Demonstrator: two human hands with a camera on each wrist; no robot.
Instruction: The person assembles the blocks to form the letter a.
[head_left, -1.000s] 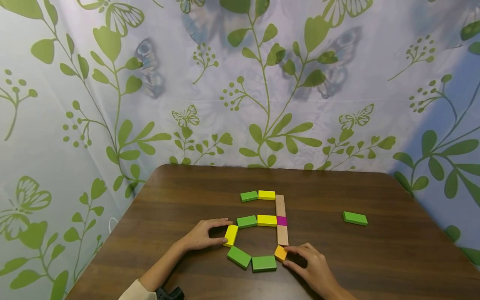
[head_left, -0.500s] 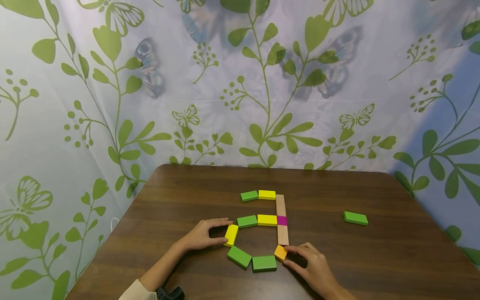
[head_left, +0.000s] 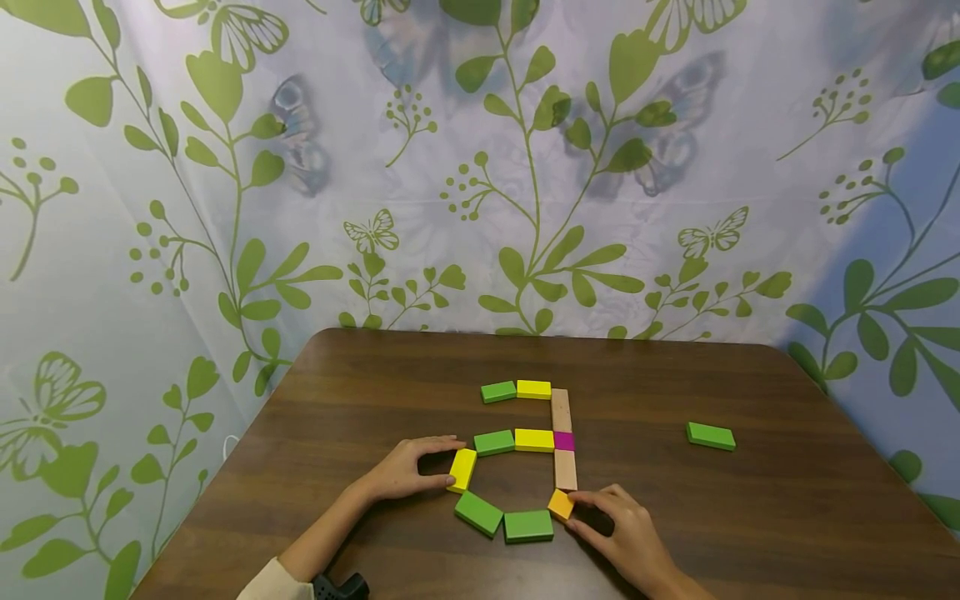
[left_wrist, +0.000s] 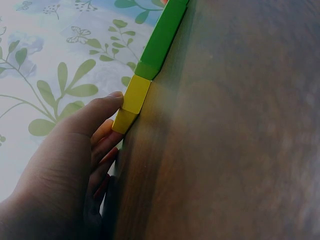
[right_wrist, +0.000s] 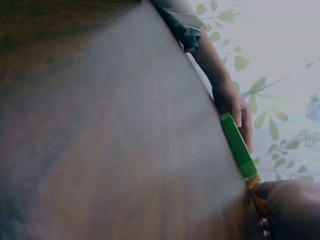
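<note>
In the head view, flat blocks lie on the brown table, forming a closed ring with a stem and an arm at the top right. My left hand (head_left: 405, 472) pinches a yellow block (head_left: 462, 471) between thumb and fingertips at the ring's left side. At the lower right, my right hand (head_left: 632, 533) holds a small orange block (head_left: 561, 505) between thumb and index finger. Two green blocks, one slanted (head_left: 478, 513) and one level, make the ring's bottom. The left wrist view shows my thumb against the yellow block (left_wrist: 136, 95); in the right wrist view the orange block (right_wrist: 254, 181) is partly hidden by my hand.
Tan blocks (head_left: 565, 472) and a magenta block (head_left: 564, 441) form the upright stem. A green block (head_left: 494, 443) and yellow blocks (head_left: 534, 390) extend left from it. A separate green block (head_left: 711, 437) lies to the right. A patterned curtain (head_left: 465, 250) hangs behind the table.
</note>
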